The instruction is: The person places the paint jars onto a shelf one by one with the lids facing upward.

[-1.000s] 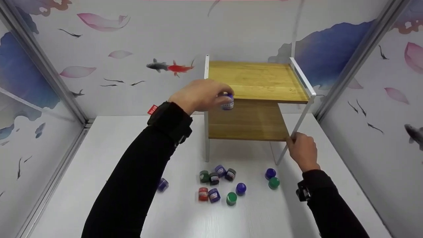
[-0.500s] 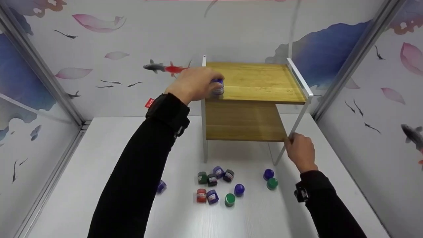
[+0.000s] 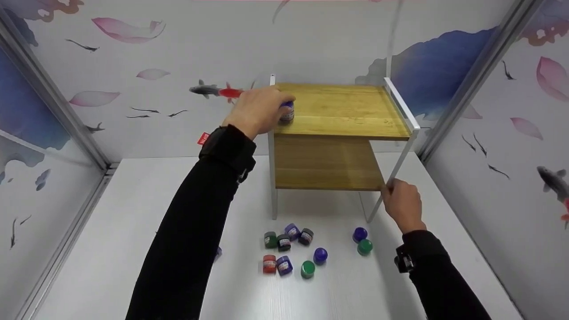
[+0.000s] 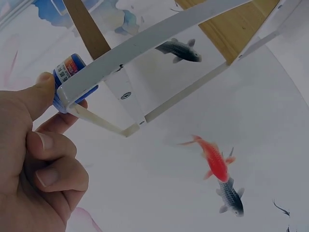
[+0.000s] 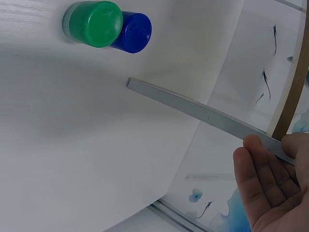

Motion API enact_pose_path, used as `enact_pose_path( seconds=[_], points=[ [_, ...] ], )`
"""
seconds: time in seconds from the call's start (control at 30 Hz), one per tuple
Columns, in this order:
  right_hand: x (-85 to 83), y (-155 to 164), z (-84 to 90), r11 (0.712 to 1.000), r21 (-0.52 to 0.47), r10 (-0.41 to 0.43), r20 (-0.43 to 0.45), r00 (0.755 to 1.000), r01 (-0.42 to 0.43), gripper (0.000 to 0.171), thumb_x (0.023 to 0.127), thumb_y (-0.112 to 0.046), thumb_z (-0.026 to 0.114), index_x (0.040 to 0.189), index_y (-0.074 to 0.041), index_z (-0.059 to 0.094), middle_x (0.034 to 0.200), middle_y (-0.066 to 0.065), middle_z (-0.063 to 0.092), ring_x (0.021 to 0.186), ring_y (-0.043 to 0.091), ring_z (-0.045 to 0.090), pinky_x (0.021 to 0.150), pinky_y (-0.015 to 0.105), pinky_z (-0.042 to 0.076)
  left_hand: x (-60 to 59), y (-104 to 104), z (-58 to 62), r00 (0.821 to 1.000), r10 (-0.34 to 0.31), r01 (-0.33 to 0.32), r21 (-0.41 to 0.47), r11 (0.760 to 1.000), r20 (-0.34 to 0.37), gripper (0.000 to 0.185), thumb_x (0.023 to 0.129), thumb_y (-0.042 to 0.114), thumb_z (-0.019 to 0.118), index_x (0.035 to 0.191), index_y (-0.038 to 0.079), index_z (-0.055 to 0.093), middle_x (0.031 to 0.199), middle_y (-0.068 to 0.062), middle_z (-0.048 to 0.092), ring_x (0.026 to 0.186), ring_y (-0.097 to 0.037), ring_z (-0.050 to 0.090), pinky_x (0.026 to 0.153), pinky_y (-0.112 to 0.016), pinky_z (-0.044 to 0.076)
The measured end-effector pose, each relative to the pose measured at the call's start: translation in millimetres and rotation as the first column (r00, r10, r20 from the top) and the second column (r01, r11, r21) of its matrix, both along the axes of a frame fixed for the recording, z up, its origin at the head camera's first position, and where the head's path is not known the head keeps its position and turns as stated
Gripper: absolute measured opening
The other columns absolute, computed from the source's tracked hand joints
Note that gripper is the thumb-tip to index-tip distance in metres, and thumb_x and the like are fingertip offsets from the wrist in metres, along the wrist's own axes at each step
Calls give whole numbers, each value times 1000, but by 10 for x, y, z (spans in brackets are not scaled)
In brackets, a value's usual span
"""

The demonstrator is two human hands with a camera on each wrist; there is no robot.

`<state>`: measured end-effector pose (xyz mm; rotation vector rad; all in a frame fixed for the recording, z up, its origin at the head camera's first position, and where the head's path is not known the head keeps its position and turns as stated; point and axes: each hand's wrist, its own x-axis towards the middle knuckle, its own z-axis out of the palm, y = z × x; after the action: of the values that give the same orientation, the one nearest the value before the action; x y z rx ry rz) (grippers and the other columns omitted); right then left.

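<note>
Left hand (image 3: 260,109) has set the jar (image 3: 287,112) further back — on the shelf (image 3: 346,111).

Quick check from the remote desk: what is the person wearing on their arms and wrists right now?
Both arms are in long black sleeves down to the wrists. The left wrist carries a broad black strap with a small red tag with white lettering on its outer edge. The right wrist has a smaller black strap with a dark device on it. The left hand and right hand are bare, without gloves.

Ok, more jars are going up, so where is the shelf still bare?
The top shelf is bare right of the jar the left hand holds, out to the right rail. The lower shelf looks bare. The table's jar cluster is crowded.
</note>
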<state>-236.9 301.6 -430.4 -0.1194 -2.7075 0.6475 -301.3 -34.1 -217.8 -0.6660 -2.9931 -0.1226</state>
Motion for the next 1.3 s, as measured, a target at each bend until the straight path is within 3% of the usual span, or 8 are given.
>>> enact_pose_path(
  seconds=[0.17,0.37,0.83,1.07,1.2,1.3],
  points=[
    [-2,1,14,1000,-8,-10,-5,1000,10,22,94,-12,58,80,4,65,71,21,66,62,31,63,55,41,46,-12,-14,-2,1000,12,-12,7,1000,-20,38,103,32,46,141,27,51,138,-2,56,125,-23,53,102,-44,45],
    [-3,-9,3,1000,-1,-6,-8,1000,6,24,95,-14,58,83,6,66,73,22,68,63,32,64,55,42,47,-14,-18,-46,999,20,-20,-2,1000,-50,30,103,31,48,131,28,55,131,-1,58,115,-24,56,97,-45,47],
    [2,-16,-8,1000,-15,-11,-9,1000,11,24,95,-15,59,82,5,65,73,21,67,64,33,64,57,44,47,-14,-6,-81,997,40,-43,-39,998,-73,28,104,28,46,130,28,54,130,-1,58,108,-25,57,95,-44,48],
    [4,-5,-13,1000,-13,-13,-1,1000,13,24,95,-15,59,82,4,65,72,21,67,64,32,64,56,42,46,-13,14,-66,998,41,-42,-34,999,-44,38,104,30,46,142,31,48,140,-2,53,122,-25,54,99,-43,47],
    [-4,-8,-16,1000,-6,-18,12,1000,18,23,94,-14,59,80,3,64,71,20,66,62,30,63,55,40,45,9,8,-17,999,46,-46,1,999,-9,46,104,33,44,149,34,37,150,-1,45,134,-25,48,102,-40,45],
    [-16,-10,-16,1000,2,-19,0,1000,19,24,94,-14,59,78,3,64,70,20,66,62,30,62,54,41,45,28,-25,27,999,42,-42,47,998,-9,46,104,34,44,149,34,37,149,-1,46,132,-25,49,100,-39,46]
  ],
)
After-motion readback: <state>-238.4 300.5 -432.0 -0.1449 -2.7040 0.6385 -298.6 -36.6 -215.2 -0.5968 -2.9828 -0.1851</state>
